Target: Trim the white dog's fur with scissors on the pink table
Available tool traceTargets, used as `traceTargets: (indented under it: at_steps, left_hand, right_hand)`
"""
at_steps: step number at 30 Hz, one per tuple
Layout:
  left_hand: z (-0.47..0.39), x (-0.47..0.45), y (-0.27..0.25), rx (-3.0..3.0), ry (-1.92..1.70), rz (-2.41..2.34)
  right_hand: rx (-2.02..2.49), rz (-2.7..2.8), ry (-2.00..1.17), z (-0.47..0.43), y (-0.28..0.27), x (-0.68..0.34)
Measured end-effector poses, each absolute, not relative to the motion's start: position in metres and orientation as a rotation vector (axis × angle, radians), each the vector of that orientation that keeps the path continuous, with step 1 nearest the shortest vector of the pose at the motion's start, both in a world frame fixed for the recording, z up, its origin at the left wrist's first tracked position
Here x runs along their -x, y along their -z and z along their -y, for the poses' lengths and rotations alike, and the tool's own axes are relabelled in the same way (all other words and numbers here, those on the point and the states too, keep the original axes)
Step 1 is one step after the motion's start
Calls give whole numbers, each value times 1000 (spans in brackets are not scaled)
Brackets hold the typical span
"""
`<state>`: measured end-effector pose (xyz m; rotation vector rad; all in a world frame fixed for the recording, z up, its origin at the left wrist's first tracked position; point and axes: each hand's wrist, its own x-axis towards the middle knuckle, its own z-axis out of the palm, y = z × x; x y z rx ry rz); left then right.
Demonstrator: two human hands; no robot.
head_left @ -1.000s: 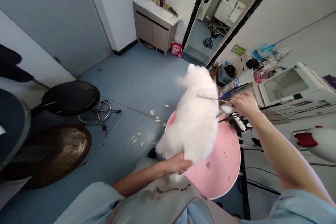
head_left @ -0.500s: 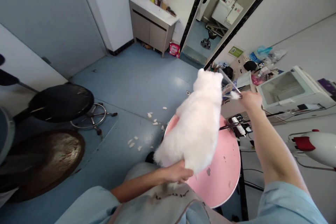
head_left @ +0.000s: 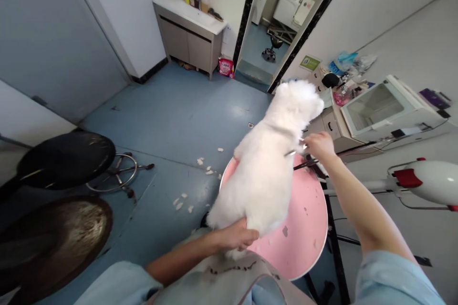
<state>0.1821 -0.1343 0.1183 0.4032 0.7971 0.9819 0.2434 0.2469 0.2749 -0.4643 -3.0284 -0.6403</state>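
Observation:
A fluffy white dog (head_left: 265,167) stands on a round pink table (head_left: 307,214), its back to me and its head turned to the right. Down at its rear, my left hand (head_left: 238,236) is closed on the dog's hindquarters, with the fingertips partly sunk in the fur. My right hand (head_left: 319,146) is closed around the handles of a pair of scissors (head_left: 291,153). Their blades lie against the fur on the dog's right side, near the shoulder, and are partly hidden by fur and fingers.
White fur tufts (head_left: 179,204) lie on the blue floor. To the left are a black stool (head_left: 67,159) and a worn round seat (head_left: 75,238). A cluttered cabinet (head_left: 332,121) and a glass-fronted white box (head_left: 375,107) stand right, with a dark bar (head_left: 304,165) beside the table.
My right hand has brought the scissors from beside the dog's head back to its right side. The dog's head has turned right. My left hand keeps its grip at the rear.

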Motion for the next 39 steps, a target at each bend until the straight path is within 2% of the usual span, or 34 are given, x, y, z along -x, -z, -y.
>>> traceTargets:
  at_steps: [3, 7, 11, 13, 17, 21, 24, 25, 27, 29, 33, 35, 39]
  left_hand:
    - [137, -179, -117, -394, -1001, -795]
    - [140, -176, -124, -369, -1030, -860]
    - [144, -173, -132, -340, -1029, -958]
    - [146, -171, -135, -342, -1027, -1005]
    - [146, -171, -139, -337, -1013, -1060]
    - [141, -176, -148, -258, -1036, -1157]
    - [135, -182, -159, -198, -1011, -1230]
    - [134, -183, -163, -184, -1004, -1246]
    - [131, -187, -169, -165, -999, -1272]
    - [128, -190, -173, -161, -1008, -1290]
    - [126, -194, -172, -153, -1036, -1338]
    - [126, -195, -171, -144, -1046, -1381]
    - [128, -194, -173, -158, -1079, -1407]
  right_hand:
    - [666, 2728, 677, -256, -257, -248]
    - [386, 2815, 477, -270, -233, -251]
    - [740, 2534, 346, -275, -205, -265]
    - [783, 2439, 199, -259, -180, -280]
    - [596, 2544, -210, -198, -114, -314]
    - [1201, 2264, -344, -145, -66, -344]
    - [989, 2293, -443, -106, -43, -353]
    - [873, 2326, -476, -94, -38, -353]
    - [934, 2301, -512, -76, -31, -351]
    - [1219, 2211, -601, -68, -28, -349]
    - [1706, 1923, -972, -61, -33, -356]
    - [1716, 1906, -1070, -54, -38, -358]
    - [1627, 2144, -1072, -54, -48, -357]
